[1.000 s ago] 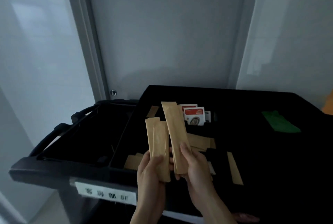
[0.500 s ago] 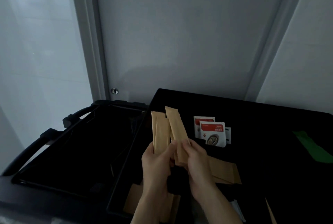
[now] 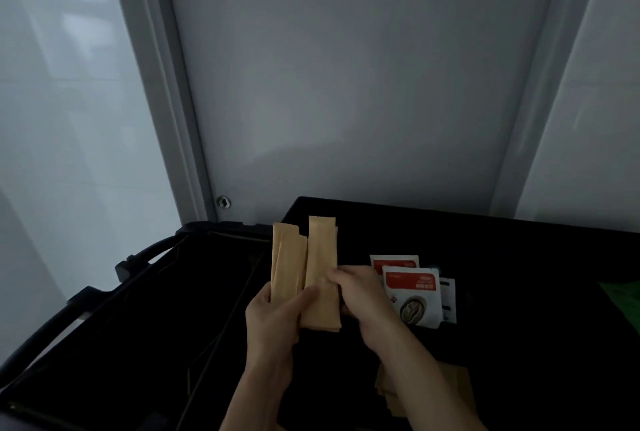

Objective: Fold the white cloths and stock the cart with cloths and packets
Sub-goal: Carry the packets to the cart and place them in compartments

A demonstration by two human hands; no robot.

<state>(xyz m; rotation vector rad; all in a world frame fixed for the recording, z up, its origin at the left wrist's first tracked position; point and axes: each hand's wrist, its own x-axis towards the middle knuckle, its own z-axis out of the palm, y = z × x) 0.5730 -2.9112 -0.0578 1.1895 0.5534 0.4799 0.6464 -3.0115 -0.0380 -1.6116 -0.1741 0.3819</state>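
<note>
Stocking is partly done: coffee sachets (image 3: 414, 295) lie on the cart (image 3: 519, 326). Left hand (image 3: 277, 316) and right hand (image 3: 363, 295) each grip brown packets (image 3: 320, 274), not yet placed. No cloths visible.

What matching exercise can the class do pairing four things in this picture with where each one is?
Things:
1. long tan paper packets
2. red-and-white square sachets
3. green item
4. round metal fitting

Places:
A. on the pale door frame
B. held upright in both hands
C. at the right edge of the picture
D. lying on the black cart top right of the hands

Pairs: 1-B, 2-D, 3-C, 4-A
</note>
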